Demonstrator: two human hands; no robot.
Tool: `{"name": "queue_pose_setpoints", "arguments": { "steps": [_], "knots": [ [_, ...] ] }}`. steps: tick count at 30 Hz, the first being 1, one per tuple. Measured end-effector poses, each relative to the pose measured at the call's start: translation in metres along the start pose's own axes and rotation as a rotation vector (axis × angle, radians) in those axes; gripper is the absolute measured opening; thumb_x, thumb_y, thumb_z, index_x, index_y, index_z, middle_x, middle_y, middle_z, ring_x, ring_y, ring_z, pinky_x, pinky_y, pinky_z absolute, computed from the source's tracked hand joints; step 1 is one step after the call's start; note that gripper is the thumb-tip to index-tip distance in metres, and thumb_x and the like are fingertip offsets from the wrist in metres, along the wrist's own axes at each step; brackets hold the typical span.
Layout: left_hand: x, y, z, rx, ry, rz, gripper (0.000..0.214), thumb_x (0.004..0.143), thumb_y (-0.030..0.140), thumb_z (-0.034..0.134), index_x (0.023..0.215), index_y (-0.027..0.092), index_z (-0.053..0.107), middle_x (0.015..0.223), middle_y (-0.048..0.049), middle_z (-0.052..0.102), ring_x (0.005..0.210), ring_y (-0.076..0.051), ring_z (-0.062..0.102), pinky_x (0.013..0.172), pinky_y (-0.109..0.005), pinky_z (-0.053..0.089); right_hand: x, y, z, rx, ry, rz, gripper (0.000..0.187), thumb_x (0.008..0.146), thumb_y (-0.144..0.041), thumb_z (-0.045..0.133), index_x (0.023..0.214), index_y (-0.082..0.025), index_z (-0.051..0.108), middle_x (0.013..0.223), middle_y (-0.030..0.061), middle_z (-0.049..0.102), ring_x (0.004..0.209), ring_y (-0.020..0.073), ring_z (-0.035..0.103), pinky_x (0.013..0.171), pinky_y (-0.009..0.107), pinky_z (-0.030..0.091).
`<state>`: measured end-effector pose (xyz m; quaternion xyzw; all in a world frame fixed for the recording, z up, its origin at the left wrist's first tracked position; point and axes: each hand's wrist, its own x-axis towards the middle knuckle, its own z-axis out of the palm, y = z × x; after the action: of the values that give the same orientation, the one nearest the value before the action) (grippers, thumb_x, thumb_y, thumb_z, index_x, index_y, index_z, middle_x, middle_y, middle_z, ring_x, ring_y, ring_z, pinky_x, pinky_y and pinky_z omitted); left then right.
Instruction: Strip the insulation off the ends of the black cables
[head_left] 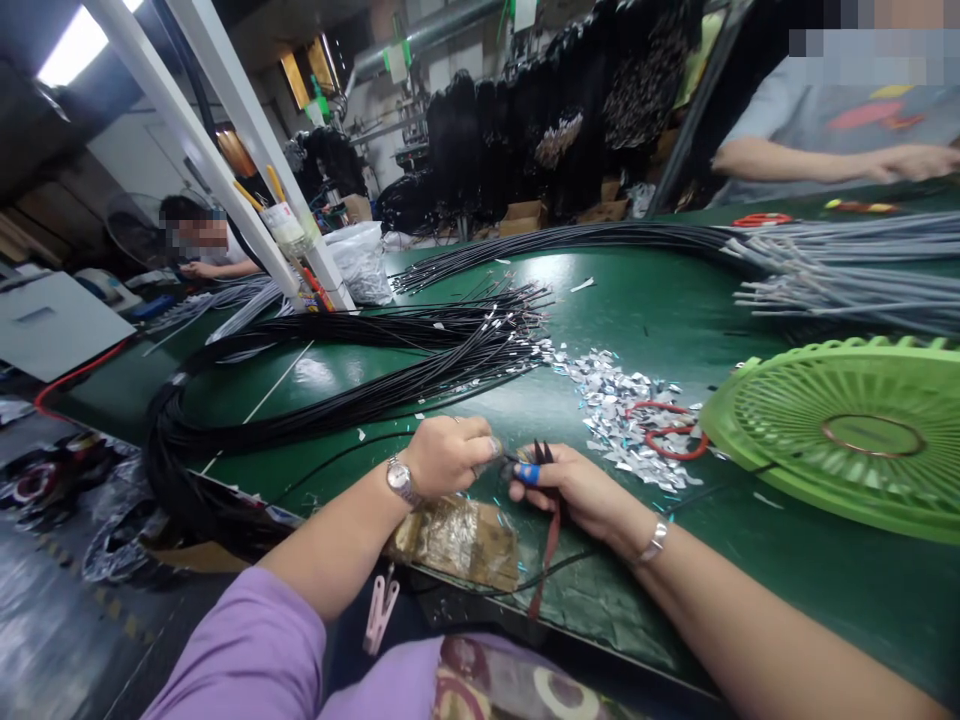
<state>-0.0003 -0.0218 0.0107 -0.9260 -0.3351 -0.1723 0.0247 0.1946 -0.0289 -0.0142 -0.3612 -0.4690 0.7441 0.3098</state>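
Note:
My left hand (450, 455), with a watch on its wrist, is closed in a pinch on the end of a thin black cable (341, 460) that trails off to the left. Close beside it, my right hand (574, 485) is closed around dark snips (543, 455) with two pointed tips facing up. A reddish-brown strip (550, 562) hangs below that hand. Blue tape wraps one right finger. The fingertips of both hands nearly meet at the cable end, whose detail is too small to make out. Under my hands lies a tape-covered brown pad (465, 545).
Bundles of black cables (337, 400) curve across the green table (645, 300). Silvery scraps (615, 400) lie around red-handled scissors (675, 430). A green fan (847, 430) stands at right, grey cables (847, 270) behind it. One person (825, 140) works opposite, another (217, 250) far left.

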Motion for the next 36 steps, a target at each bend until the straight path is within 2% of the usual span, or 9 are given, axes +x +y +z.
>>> {"name": "queue_pose_setpoints", "arguments": {
  "steps": [3, 7, 14, 18, 24, 30, 34, 36],
  "knots": [
    [-0.001, 0.006, 0.000, 0.232, 0.108, 0.105, 0.026, 0.083, 0.017, 0.041, 0.092, 0.019, 0.066, 0.086, -0.0079, 0.065, 0.071, -0.016, 0.055, 0.059, -0.027, 0.037, 0.001, 0.001, -0.001, 0.175, -0.047, 0.040, 0.017, 0.055, -0.028, 0.072, 0.057, -0.016, 0.061, 0.051, 0.0011, 0.062, 0.035, 0.0049, 0.034, 0.038, 0.020, 0.019],
    [-0.002, 0.008, 0.003, 0.316, 0.138, 0.132, 0.023, 0.082, 0.016, 0.041, 0.088, 0.018, 0.063, 0.069, -0.0042, 0.062, 0.064, -0.016, 0.055, 0.053, -0.027, 0.034, 0.000, 0.002, -0.002, 0.241, -0.113, 0.031, 0.022, 0.054, -0.030, 0.076, 0.057, -0.015, 0.060, 0.050, 0.0008, 0.061, 0.034, 0.0040, 0.034, 0.036, 0.020, 0.018],
    [-0.002, -0.001, 0.006, 0.083, 0.033, 0.007, 0.020, 0.086, 0.027, 0.042, 0.083, 0.017, 0.059, 0.066, -0.0014, 0.063, 0.059, -0.014, 0.058, 0.054, -0.025, 0.037, -0.002, 0.002, -0.001, 0.171, -0.108, -0.088, 0.028, 0.058, -0.037, 0.077, 0.062, -0.013, 0.063, 0.054, 0.0010, 0.061, 0.037, 0.0034, 0.035, 0.037, 0.020, 0.017],
    [-0.002, -0.004, 0.007, 0.029, -0.019, -0.037, 0.021, 0.087, 0.030, 0.043, 0.083, 0.017, 0.059, 0.067, -0.0019, 0.063, 0.060, -0.014, 0.058, 0.054, -0.025, 0.036, 0.000, 0.004, -0.002, 0.152, -0.132, -0.092, 0.041, 0.069, -0.052, 0.065, 0.060, -0.011, 0.066, 0.051, 0.0027, 0.059, 0.036, 0.0040, 0.034, 0.038, 0.022, 0.019],
    [0.000, -0.006, 0.008, -0.162, -0.038, -0.087, 0.025, 0.089, 0.033, 0.042, 0.081, 0.016, 0.059, 0.067, -0.0025, 0.061, 0.060, -0.013, 0.053, 0.056, -0.023, 0.035, 0.000, 0.005, -0.002, 0.144, -0.120, -0.069, 0.026, 0.061, -0.037, 0.073, 0.064, -0.014, 0.062, 0.053, -0.0009, 0.059, 0.037, 0.0036, 0.032, 0.037, 0.022, 0.015],
    [0.006, -0.009, 0.010, -0.479, -0.180, -0.238, 0.034, 0.088, 0.042, 0.045, 0.071, 0.014, 0.056, 0.062, 0.0013, 0.054, 0.058, -0.009, 0.044, 0.056, -0.020, 0.033, -0.001, -0.002, -0.010, -0.109, -0.083, -0.075, 0.025, 0.062, -0.038, 0.070, 0.064, -0.015, 0.061, 0.052, 0.0000, 0.059, 0.042, 0.0061, 0.035, 0.040, 0.022, 0.019],
    [0.008, -0.007, 0.008, -0.427, -0.238, -0.287, 0.032, 0.087, 0.040, 0.048, 0.070, 0.014, 0.057, 0.060, 0.0020, 0.052, 0.056, -0.009, 0.040, 0.055, -0.021, 0.029, 0.001, -0.005, -0.014, -0.237, -0.022, -0.062, 0.035, 0.068, -0.050, 0.062, 0.065, -0.015, 0.062, 0.049, -0.0001, 0.056, 0.041, 0.0078, 0.035, 0.040, 0.023, 0.021],
    [0.009, -0.003, 0.006, -0.359, -0.259, -0.294, 0.029, 0.085, 0.038, 0.050, 0.070, 0.015, 0.058, 0.059, 0.0016, 0.052, 0.055, -0.010, 0.039, 0.054, -0.022, 0.027, 0.001, -0.005, -0.013, -0.317, 0.048, -0.068, 0.037, 0.066, -0.053, 0.063, 0.062, -0.016, 0.061, 0.051, 0.0009, 0.059, 0.042, 0.0084, 0.038, 0.041, 0.023, 0.024]
  ]
}}
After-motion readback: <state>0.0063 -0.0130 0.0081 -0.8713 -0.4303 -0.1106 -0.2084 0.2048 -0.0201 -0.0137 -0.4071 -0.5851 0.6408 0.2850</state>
